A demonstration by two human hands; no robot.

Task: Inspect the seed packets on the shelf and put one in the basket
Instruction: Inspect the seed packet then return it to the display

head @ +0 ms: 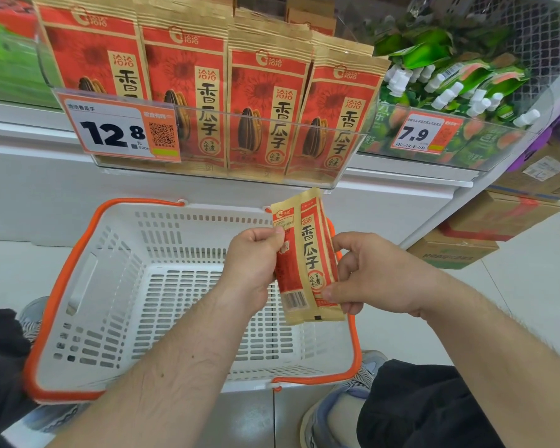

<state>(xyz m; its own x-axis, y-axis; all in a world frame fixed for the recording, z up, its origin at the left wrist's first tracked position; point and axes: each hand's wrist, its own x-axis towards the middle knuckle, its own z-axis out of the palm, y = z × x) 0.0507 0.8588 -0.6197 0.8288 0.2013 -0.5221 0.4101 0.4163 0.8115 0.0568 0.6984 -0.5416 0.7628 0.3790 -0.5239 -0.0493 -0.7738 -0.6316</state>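
Both bare forearms reach forward. The left hand [251, 263] and right hand [374, 273] pinch opposite edges of one seed packet [307, 257].

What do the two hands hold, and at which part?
Both hold one red and tan paper seed packet above the white basket: the left hand pinches its upper left edge, the right hand its right edge.

We see both forearms bare to the frame's edge, with no sleeve, watch or ring on the left hand [251, 266] or the right hand [374, 274]. Dark hair covers the forearms. Near us, black trousers [427, 405] cover both legs. The shoes [332, 412] are pale grey-blue, the right one thick-soled, with what may be a zebra-like striped panel by the ankle
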